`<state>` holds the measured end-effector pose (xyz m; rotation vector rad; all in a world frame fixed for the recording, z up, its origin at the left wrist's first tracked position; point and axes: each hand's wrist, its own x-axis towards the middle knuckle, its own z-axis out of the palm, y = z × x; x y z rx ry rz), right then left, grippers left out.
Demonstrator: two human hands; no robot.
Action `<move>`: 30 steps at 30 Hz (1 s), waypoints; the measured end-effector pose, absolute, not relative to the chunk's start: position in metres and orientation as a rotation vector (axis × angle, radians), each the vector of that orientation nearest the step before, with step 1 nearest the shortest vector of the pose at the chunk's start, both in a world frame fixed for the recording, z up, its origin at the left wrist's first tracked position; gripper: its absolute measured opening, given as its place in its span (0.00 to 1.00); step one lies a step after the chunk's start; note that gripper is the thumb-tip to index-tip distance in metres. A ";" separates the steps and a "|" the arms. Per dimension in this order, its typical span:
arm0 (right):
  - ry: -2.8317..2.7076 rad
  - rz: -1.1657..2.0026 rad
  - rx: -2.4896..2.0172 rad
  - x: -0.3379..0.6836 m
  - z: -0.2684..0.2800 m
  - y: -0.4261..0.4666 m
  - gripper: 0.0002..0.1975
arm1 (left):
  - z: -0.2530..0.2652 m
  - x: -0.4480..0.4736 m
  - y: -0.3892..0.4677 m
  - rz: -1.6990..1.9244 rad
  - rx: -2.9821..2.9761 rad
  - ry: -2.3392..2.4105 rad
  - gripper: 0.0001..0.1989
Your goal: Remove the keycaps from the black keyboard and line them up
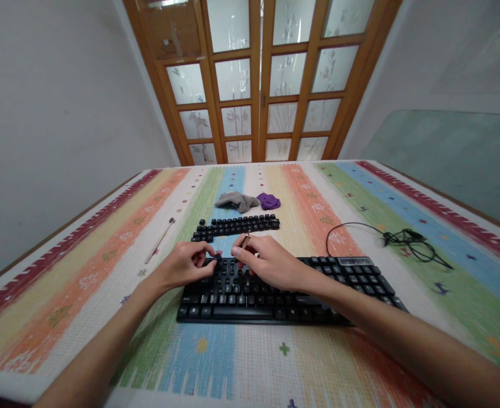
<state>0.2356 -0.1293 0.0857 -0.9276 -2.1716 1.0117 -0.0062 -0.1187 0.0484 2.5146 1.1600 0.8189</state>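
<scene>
A black computer keyboard (250, 311) lies on the striped tablecloth in front of me; its upper left part shows bare key sockets where keycaps are off. My left hand (190, 262) is at its upper left edge, thumb and forefinger pinched on a small black keycap (218, 256). Over the keyboard's upper middle, my right hand (265, 258) is closed around a small slim tool (245, 241), mostly hidden by the fingers; its kind cannot be made out. Loose black keycaps (245, 225) stand in rows just behind the keyboard.
Behind the keycaps lie a grey cloth (237, 201) and a purple cloth (268, 200). A thin brush (160, 241) rests to the left. The keyboard's coiled cable (407, 238) lies at the right. Wooden glazed doors (258, 102) stand beyond the table.
</scene>
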 end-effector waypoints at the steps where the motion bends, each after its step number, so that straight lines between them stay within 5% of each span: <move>1: -2.172 1.006 -0.921 0.235 0.086 -0.129 0.13 | 0.047 -0.007 -0.113 0.786 2.562 1.164 0.05; 15: -2.029 1.033 -0.903 0.256 0.103 -0.125 0.14 | 0.048 0.002 -0.063 0.316 2.725 1.306 0.06; 30: -1.966 1.043 -0.911 0.265 0.112 -0.123 0.15 | 0.048 0.001 -0.056 0.244 2.791 1.297 0.13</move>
